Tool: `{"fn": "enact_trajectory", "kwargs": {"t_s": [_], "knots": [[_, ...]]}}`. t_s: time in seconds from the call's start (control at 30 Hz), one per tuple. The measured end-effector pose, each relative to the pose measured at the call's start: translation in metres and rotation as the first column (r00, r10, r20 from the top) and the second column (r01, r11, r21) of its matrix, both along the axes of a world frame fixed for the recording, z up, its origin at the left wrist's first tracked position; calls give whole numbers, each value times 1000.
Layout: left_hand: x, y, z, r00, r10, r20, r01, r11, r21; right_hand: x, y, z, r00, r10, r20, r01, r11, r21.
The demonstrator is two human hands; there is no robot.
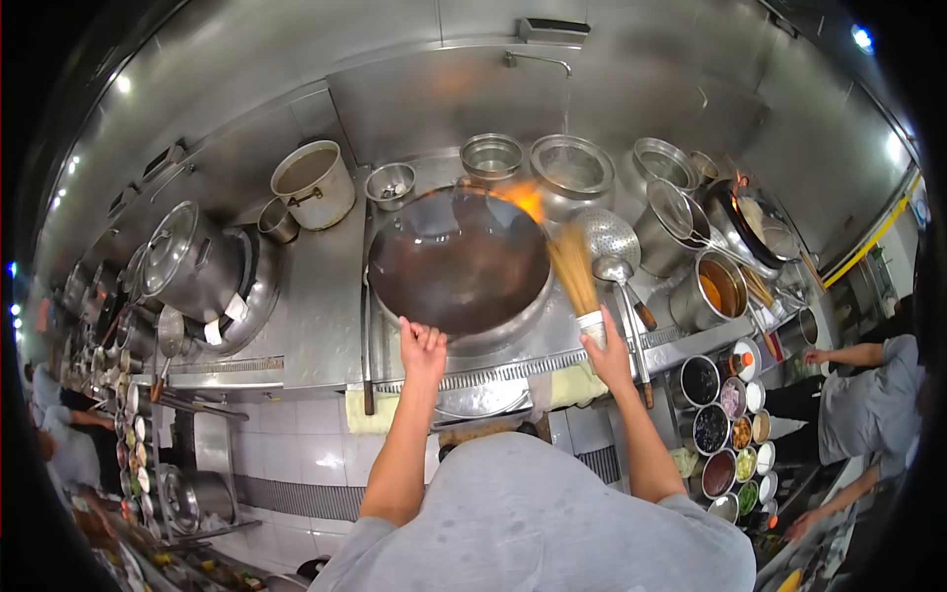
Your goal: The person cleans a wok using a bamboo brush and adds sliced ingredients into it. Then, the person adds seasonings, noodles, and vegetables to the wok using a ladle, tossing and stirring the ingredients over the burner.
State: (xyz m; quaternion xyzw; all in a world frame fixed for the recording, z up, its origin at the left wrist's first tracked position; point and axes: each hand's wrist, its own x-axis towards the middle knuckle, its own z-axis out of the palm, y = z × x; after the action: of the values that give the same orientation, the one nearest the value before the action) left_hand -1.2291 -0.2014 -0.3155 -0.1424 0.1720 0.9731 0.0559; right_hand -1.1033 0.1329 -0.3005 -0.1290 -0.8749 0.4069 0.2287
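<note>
Brush (572,268), tan-bristled, prob. light, holds best by white handle (592,327), gripped in R hand (610,355); L hand (424,349) grips round dark-metal wok (457,261).

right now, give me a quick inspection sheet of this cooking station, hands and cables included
Surface: stainless-steel counter, a yellowish cloth at its front edge.
Things in use: wok, with flame at its far right rim; bamboo wok brush, bristles up.
Clutter: perforated skimmer and ladle close right of the brush.
Left hand: closed at the wok's near rim.
Right hand: grips the brush's white-wrapped handle.
Cables: nothing seen.
Surroundings: wall tap running above a steel pot; co-worker at right.
</note>
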Motion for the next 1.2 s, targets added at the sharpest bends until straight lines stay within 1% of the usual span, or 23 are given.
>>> {"fn": "enact_trajectory", "kwargs": {"t_s": [0.07, 0.17, 0.27, 0.3, 0.33, 0.37, 0.4, 0.43, 0.47, 0.5, 0.53, 0.57, 0.63, 0.67, 0.77, 0.8, 0.83, 0.9, 0.97, 1.07, 1.1, 1.17, 1.2], "knots": [[24, -18, 25, 1000, 10, -24, -12, 997, -72, -2, -26, 57, 965, 224, 135, -224, 974, -13], [43, -33, 75, 998, 27, -58, -38, 980, -197, -18, -81, 102, 855, 511, 88, -510, 860, -35], [40, -21, 121, 961, -143, -239, 51, 934, -353, -88, -129, 101, 727, 652, 217, -687, 689, 231], [44, -18, 129, 957, -156, -246, 62, 934, -353, -127, -138, 78, 723, 683, 110, -686, 688, 238], [46, -14, 136, 929, -249, -273, 96, 876, -473, -171, -145, 43, 780, 625, -16, -625, 780, -10], [47, -11, 144, 895, -339, -292, 113, 803, -585, -204, -154, 44, 906, 340, 251, -287, 931, -225], [45, -10, 151, 889, -361, -282, 121, 779, -615, -216, -170, 42, 979, 160, 124, -43, 763, -645], [40, -10, 155, 883, -370, -290, 120, 773, -623, -223, -182, 54, 963, 133, 234, 156, 432, -889], [32, -10, 159, 871, -395, -291, 140, 769, -624, -228, -182, 24, 985, 167, 50, -95, 753, -651], [27, -11, 160, 862, -421, -283, 169, 765, -622, -222, -182, -18, 961, 262, -89, -276, 927, -254], [22, -11, 164, 855, -434, -282, 173, 753, -635, -169, -178, 22, 873, 479, -89, -487, 859, -160], [22, -8, 166, 855, -438, -277, 183, 755, -630, -163, -170, 3, 881, 453, -139, -452, 891, 42], [31, -6, 167, 767, -571, -293, 249, 686, -683, -188, -134, -29, 913, 361, 192, -217, 826, -521], [34, -2, 171, 778, -562, -280, 233, 673, -702, -217, -135, -79, 954, 276, 115, -105, 670, -735], [31, 4, 171, 780, -566, -267, 191, 621, -760, -128, -169, 93, 813, 559, 164, -226, 562, -796], [33, 3, 172, 784, -566, -254, 198, 617, -761, -130, -180, 38, 893, 437, -106, -446, 827, -344], [34, 2, 177, 774, -587, -239, 209, 593, -778, -84, -168, 98, 766, 643, 4, -406, 488, -773], [29, 2, 180, 762, -606, -226, 220, 571, -791, -126, -102, -32, 759, 651, -22, -642, 743, -191], [31, -3, 173, 779, -571, -260, 159, 581, -798, -116, -61, -44, 824, 228, 519, -51, 941, -334], [9, -10, 180, 820, -502, -276, 105, 605, -789, -65, -64, 0, 824, 449, 345, -310, 868, -389], [6, -15, 179, 827, -490, -276, 81, 590, -804, -40, -69, 17, 756, 544, 365, -453, 836, -309], [-6, -19, 179, 833, -478, -278, 82, 605, -792, -11, -67, -14, 543, 823, 169, -797, 568, -205], [-9, -20, 183, 845, -460, -273, 88, 622, -778, -19, -49, -24, 545, 821, 169, -796, 570, -202]]}}
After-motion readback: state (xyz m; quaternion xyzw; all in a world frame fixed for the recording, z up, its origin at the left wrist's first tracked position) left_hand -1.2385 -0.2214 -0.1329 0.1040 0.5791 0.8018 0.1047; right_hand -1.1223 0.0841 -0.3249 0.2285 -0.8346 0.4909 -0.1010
